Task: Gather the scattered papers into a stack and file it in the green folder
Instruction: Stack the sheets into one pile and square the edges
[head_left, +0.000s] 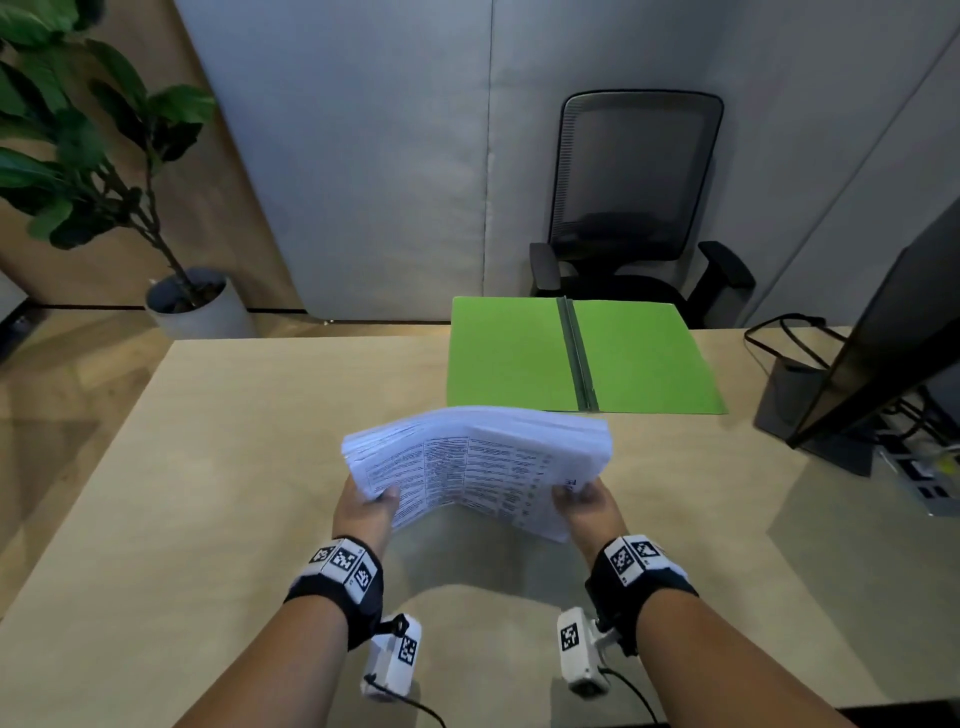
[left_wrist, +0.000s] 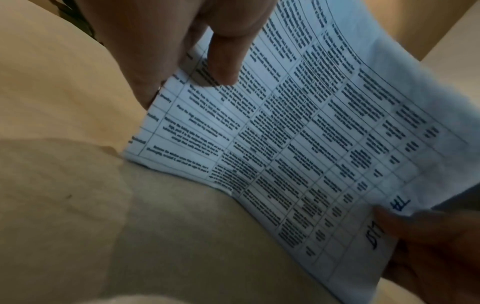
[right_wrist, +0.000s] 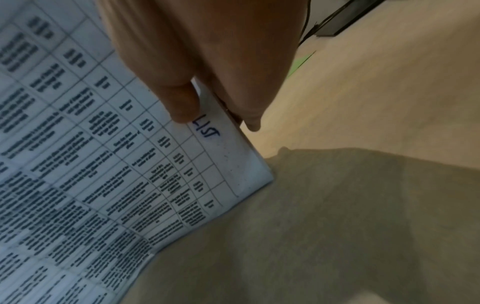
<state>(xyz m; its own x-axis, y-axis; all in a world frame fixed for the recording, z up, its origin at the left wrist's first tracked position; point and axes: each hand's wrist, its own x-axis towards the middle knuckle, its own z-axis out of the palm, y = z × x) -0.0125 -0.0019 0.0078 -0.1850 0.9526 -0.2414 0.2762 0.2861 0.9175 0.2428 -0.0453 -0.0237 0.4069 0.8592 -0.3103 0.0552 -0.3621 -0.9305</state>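
Both hands are gripping one paper stack (head_left: 478, 462) above the desk (head_left: 208, 467): left hand (head_left: 363, 512) pinching its left edge, thumb (left_wrist: 226, 61) lying on the printed top sheet, right hand (head_left: 584, 506) pinching the right edge beside handwritten ink. Stack is sagging in the middle, hanging clear of the desk. Green folder (head_left: 519, 358) is lying open flat just beyond it. Office chair (head_left: 639, 197) is standing behind, monitor (head_left: 893, 338) sitting at right, potted plant (head_left: 104, 171) at far left.

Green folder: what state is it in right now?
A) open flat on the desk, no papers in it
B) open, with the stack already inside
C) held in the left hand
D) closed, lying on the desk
A: the green folder lies open and bare, while both hands hold the paper stack above the desk.
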